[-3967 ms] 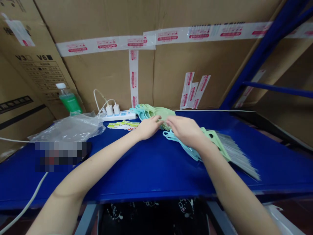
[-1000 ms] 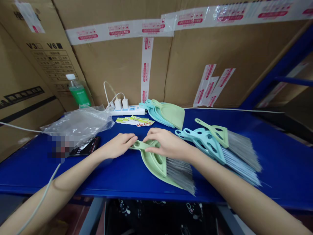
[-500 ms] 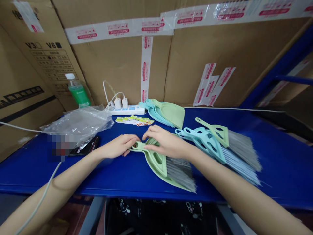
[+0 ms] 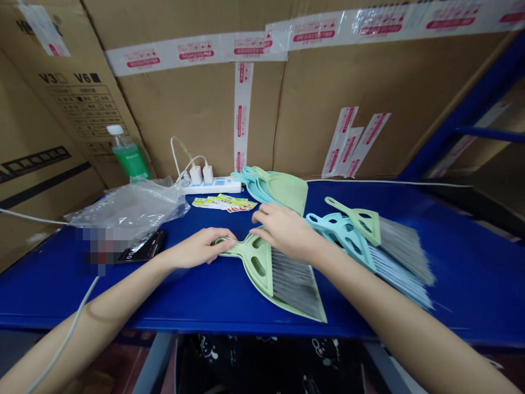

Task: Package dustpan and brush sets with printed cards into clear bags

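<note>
My left hand [image 4: 205, 246] is closed around the stacked handles of a green hand brush [image 4: 258, 260] and a green dustpan [image 4: 283, 307]. The brush lies inside the dustpan, its grey bristles spread across the pan. My right hand [image 4: 283, 230] is over the far edge of the brush head, thumb near that edge and fingers apart from it. To the right lie light blue brushes [image 4: 348, 238] and another green brush [image 4: 361, 221]. Behind my right hand, blue dustpans [image 4: 256, 186] sit partly under a green dustpan [image 4: 289, 189].
On the blue table [image 4: 184, 301], a clear plastic bag [image 4: 135, 205] partly covers a black box [image 4: 145, 249]. Labelled packets [image 4: 223, 202] lie before a power strip [image 4: 229, 185]. A green-labelled bottle [image 4: 131, 156] stands by cardboard boxes [image 4: 192, 104]. A white cable [image 4: 76, 317] crosses my left forearm.
The green brush now lies lined up over its dustpan, with more bristles showing. My right hand has slid right, off the handle area, while my left hand keeps holding the handles.
</note>
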### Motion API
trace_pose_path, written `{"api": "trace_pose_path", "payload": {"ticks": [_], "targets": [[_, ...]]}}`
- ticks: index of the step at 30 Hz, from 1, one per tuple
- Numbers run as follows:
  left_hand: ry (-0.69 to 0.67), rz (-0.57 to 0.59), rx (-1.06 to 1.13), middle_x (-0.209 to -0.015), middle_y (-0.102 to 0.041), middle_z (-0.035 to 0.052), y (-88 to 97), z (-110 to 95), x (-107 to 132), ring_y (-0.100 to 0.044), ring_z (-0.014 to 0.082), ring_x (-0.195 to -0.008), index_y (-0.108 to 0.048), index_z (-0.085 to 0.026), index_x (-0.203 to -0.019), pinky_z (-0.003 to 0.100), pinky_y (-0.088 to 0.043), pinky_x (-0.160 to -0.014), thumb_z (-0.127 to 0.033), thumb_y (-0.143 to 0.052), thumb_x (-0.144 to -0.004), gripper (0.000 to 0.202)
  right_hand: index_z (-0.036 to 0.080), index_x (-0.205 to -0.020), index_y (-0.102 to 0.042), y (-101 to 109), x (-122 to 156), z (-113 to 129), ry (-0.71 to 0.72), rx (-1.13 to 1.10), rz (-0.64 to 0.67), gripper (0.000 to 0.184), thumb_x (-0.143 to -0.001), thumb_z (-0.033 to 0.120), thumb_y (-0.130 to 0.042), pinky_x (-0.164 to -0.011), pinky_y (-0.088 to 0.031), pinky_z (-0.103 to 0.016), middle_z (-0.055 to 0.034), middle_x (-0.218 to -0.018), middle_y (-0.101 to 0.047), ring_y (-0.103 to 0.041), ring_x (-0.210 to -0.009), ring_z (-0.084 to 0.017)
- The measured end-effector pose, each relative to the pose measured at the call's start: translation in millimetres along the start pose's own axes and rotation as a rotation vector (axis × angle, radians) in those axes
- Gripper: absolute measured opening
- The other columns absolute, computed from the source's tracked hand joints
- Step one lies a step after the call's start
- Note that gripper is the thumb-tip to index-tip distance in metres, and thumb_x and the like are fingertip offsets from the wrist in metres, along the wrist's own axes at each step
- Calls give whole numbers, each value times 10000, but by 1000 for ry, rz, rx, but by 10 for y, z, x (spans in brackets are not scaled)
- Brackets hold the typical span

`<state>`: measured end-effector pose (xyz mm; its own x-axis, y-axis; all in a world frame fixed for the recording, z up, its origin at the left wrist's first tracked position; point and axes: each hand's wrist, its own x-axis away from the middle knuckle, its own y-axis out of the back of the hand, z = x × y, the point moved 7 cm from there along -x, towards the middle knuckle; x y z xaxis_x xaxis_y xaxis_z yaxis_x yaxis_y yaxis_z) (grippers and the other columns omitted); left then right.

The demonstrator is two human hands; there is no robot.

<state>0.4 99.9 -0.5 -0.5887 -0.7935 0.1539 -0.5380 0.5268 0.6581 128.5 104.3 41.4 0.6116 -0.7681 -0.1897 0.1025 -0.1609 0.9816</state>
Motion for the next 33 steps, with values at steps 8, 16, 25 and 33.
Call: {"api": "trace_pose_path", "payload": {"ticks": [8,16,25,33], "targets": [[9,6,0,-608,-422,-62,-3,-23,7,-389,73,-458,-587,-157,-946,203,-319,-455,-524,-410,-863,416,154,-1049,-657,65,185,-523,-249,286,303,278,-775,114,-623,-782,-461,-334,-142,-1038,-662,-581,-1028,-297],[29,43,1,-649,-422,-51,-2,8,9,-373,74,-494,-575,-165,-932,197,-298,-460,-558,-413,-854,433,159,-1073,-638,-21,203,-580,-272,209,481,358,-763,8,-540,-756,-443,-293,-140,-1100,-659,-623,-1018,-272],[41,54,36,-655,-403,-52,-8,-5,24,-338,70,-506,-569,-166,-905,183,-274,-444,-526,-421,-865,390,166,-968,-661,-14,227,-621,-267,232,471,378,-694,-57,-526,-744,-470,-296,-117,-1016,-694,-638,-999,-264],[37,95,114,-617,-390,-66,-28,49,7,-311,53,-442,-562,-152,-950,170,-231,-393,-516,-449,-854,394,179,-1000,-658,-40,197,-681,-219,176,321,405,-671,-26,-539,-729,-507,-337,-125,-1008,-687,-654,-941,-278]]}}
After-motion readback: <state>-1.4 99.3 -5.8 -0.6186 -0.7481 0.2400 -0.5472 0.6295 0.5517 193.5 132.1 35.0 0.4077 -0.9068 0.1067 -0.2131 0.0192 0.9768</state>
